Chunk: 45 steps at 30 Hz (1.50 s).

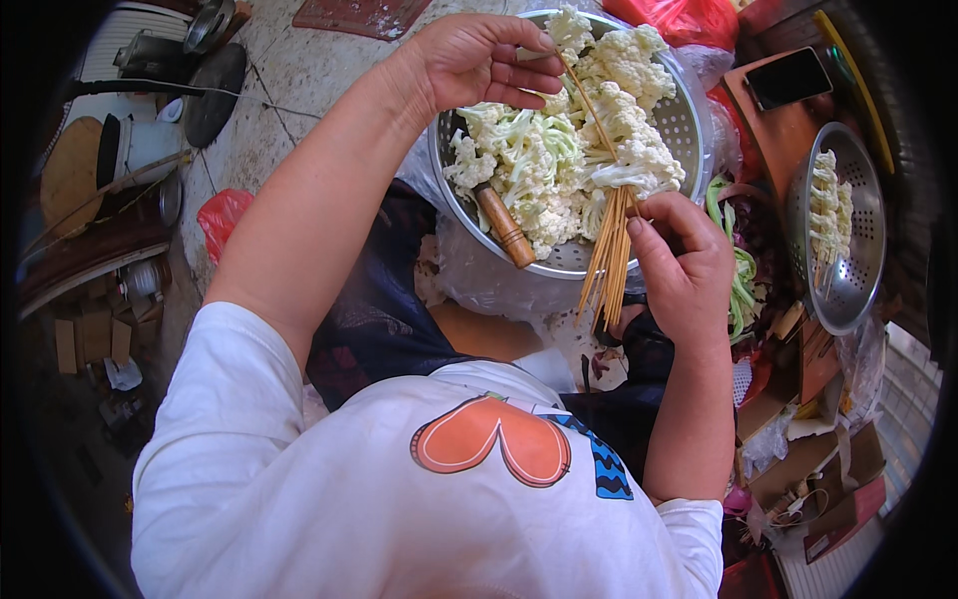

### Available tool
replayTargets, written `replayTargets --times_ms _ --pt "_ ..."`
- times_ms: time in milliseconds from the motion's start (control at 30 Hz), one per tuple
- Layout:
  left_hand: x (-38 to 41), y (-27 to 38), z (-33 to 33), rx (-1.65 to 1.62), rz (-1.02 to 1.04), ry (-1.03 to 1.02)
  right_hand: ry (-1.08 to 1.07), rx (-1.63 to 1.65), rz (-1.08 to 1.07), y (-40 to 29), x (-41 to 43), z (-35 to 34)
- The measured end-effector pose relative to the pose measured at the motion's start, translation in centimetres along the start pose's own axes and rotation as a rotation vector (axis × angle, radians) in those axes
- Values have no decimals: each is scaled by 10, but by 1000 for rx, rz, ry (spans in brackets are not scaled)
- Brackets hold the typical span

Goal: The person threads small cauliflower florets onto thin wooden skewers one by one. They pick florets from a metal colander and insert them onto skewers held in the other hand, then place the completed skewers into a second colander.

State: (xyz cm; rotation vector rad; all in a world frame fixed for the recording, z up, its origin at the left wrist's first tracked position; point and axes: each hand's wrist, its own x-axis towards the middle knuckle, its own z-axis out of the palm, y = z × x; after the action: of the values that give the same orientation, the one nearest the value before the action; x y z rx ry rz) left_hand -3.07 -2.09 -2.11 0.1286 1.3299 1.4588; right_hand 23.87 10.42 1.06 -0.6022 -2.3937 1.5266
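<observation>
Before me a large metal colander (697, 161) holds cauliflower florets (535, 146). At its far side, the thumb and fingertips of my left hand (498, 67) are closed at the upper end of a thin bamboo skewer (591, 105). A floret lies close to those fingertips. My right hand (685, 258) pinches the skewer's lower end between thumb and forefinger, at the near right rim. Beside the right hand, a bundle of bamboo skewers (610, 258) leans over the rim. A turned wooden handle (505, 224) sticks out among the florets; whatever it belongs to is hidden.
At right, a smaller metal colander (861, 224) holds skewered cauliflower (829, 202). A phone (788, 78) rests on a wooden surface (778, 138). Leaf trimmings (741, 277) lie between the colanders. Red plastic bags (677, 22) and cardboard boxes (812, 464) are nearby.
</observation>
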Motion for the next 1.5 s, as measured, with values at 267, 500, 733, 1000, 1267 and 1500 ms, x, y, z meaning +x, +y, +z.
replayTargets --times_ms 267,500,733,1000,1267,1500 --pt "-6 -1 6 93 -57 3 1 70 4 2 -5 -2" --pt "-26 -17 52 94 -63 -77 14 67 25 1 -1 2" --pt "-34 -26 70 134 -82 -113 32 84 22 6 -1 3" --pt "-29 -23 64 191 -23 -161 46 44 15 4 2 2" --pt "1 -17 15 971 285 156 176 107 2 12 8 -1" --pt "12 -44 30 1830 140 247 140 43 -54 6 6 3"
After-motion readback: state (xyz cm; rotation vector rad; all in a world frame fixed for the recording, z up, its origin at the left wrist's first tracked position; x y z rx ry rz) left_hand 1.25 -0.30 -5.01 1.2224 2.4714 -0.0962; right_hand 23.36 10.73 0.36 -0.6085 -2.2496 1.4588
